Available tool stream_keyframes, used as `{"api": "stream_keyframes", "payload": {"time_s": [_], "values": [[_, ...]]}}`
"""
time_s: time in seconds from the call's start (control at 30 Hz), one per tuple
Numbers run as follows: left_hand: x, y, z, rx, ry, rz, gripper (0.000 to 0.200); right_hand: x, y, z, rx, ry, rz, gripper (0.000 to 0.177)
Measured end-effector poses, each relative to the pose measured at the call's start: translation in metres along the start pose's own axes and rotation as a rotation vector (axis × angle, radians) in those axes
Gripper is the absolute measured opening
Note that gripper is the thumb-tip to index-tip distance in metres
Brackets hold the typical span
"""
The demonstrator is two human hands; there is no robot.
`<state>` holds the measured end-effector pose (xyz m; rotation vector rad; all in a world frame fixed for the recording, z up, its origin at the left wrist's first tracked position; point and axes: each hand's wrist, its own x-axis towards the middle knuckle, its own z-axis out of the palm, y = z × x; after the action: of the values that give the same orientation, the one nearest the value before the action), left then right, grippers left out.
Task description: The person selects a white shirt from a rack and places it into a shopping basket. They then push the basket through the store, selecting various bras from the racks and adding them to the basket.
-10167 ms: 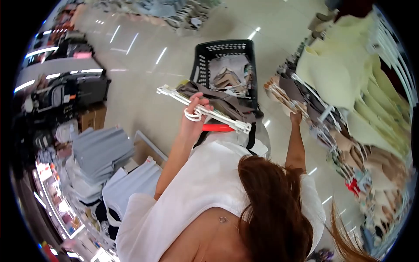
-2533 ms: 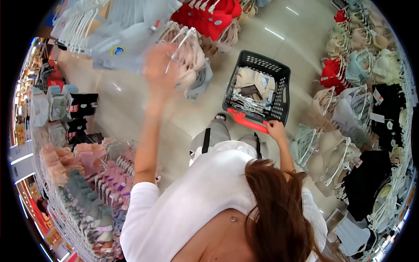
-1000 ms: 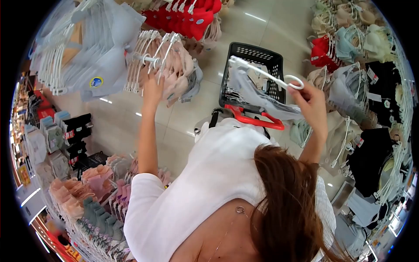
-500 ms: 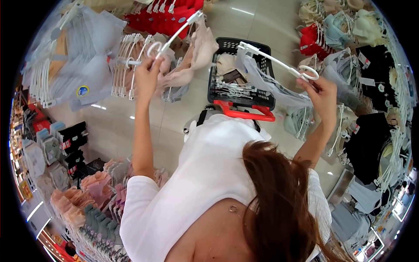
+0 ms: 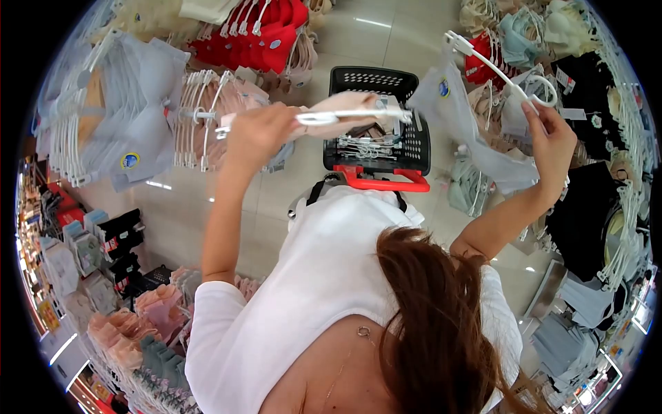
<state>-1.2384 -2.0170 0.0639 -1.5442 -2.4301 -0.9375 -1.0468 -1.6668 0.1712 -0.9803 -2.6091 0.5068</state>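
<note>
My left hand (image 5: 258, 134) is closed on a white hanger (image 5: 362, 115) that lies nearly level in front of me. A pale pink bra (image 5: 334, 107) hangs from it, partly hidden by the hanger and my fingers. Out to the right, my right hand (image 5: 554, 148) pinches another white hanger (image 5: 495, 67) near its round hook. From this second hanger a light grey bra (image 5: 472, 131) with a blue and yellow sticker droops below. The two bras are apart, one to each side of the cart.
A black shopping cart (image 5: 412, 148) with a red handle (image 5: 393, 185) stands in front of me, holding several white hangers. Racks of grey bras (image 5: 148, 103), red bras (image 5: 255, 45) and black garments (image 5: 583, 224) line both sides. Pink garments (image 5: 162, 307) hang at lower left.
The left hanger has swung down from a slant to nearly level, with the pink bra turned along it. My right hand has moved right and slightly outward with the grey bra.
</note>
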Motion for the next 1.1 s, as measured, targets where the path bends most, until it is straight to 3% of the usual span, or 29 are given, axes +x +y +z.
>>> {"api": "stream_keyframes", "payload": {"time_s": [0.07, 0.1, 0.17, 0.23, 0.33, 0.37, 0.43, 0.47, 0.5, 0.57, 0.6, 0.7, 0.73, 0.8, 0.87, 0.9, 1.0, 1.07, 1.1], "values": [[0.005, 0.014, 0.006, 0.087, -0.064, 0.170, 0.017, -0.002, -0.014, 0.013, 0.030, -0.056, -0.090, 0.020], [0.007, 0.018, 0.011, 0.087, -0.064, 0.172, 0.017, -0.004, -0.025, 0.021, 0.059, -0.112, -0.185, 0.020], [0.012, 0.023, 0.024, -0.001, -0.089, 0.222, 0.017, -0.010, -0.055, 0.042, 0.089, -0.251, -0.106, 0.017], [0.018, 0.035, 0.029, -0.022, -0.092, 0.252, 0.018, -0.019, -0.058, 0.070, 0.243, -0.419, -0.182, 0.018], [0.021, 0.046, 0.041, -0.098, 0.003, 0.244, 0.018, -0.029, -0.077, 0.083, 0.376, -0.817, -0.330, 0.016], [0.023, 0.048, 0.044, -0.098, 0.005, 0.240, 0.018, -0.030, -0.077, 0.085, 0.374, -0.820, -0.332, 0.016], [0.021, 0.052, 0.047, -0.214, 0.093, 0.158, 0.019, -0.034, -0.075, 0.091, 0.455, -0.906, -0.449, 0.022], [0.017, 0.055, 0.050, -0.221, 0.108, 0.127, 0.021, -0.032, -0.073, 0.091, 0.426, -1.028, -0.444, 0.037], [0.014, 0.057, 0.055, -0.221, 0.107, 0.121, 0.021, -0.035, -0.071, 0.094, 0.428, -1.034, -0.445, 0.037], [0.009, 0.058, 0.062, -0.155, 0.189, 0.145, 0.019, -0.041, -0.065, 0.104, 0.718, -1.079, -0.509, 0.048], [0.009, 0.056, 0.062, -0.163, 0.229, 0.148, 0.020, -0.041, -0.065, 0.103, 0.703, -1.157, -0.406, 0.054], [0.002, 0.056, 0.059, -0.157, 0.288, 0.098, 0.019, -0.052, -0.077, 0.111, 0.644, -1.004, -0.219, 0.040], [0.002, 0.054, 0.058, -0.157, 0.287, 0.093, 0.019, -0.055, -0.079, 0.114, 0.582, -0.931, -0.223, 0.027], [0.003, 0.049, 0.056, -0.172, 0.429, 0.108, 0.016, -0.059, -0.080, 0.111, 0.463, -0.830, -0.248, 0.024], [-0.012, 0.026, 0.044, -0.148, 0.450, -0.076, 0.011, -0.059, -0.075, 0.104, 0.277, -0.644, -0.316, 0.025], [-0.022, 0.007, 0.037, -0.073, 0.437, -0.208, 0.012, -0.058, -0.073, 0.096, 0.276, -0.646, -0.309, 0.025], [-0.072, -0.072, 0.028, 0.168, 0.381, -0.643, 0.024, -0.055, -0.053, 0.080, 0.020, -0.419, -0.224, 0.026], [-0.139, -0.144, 0.050, 0.449, 0.267, -0.734, 0.025, -0.052, -0.036, 0.075, -0.006, -0.327, -0.190, 0.026], [-0.164, -0.167, 0.059, 0.443, 0.263, -0.727, 0.025, -0.051, -0.029, 0.072, -0.028, -0.240, -0.166, 0.026]]}}
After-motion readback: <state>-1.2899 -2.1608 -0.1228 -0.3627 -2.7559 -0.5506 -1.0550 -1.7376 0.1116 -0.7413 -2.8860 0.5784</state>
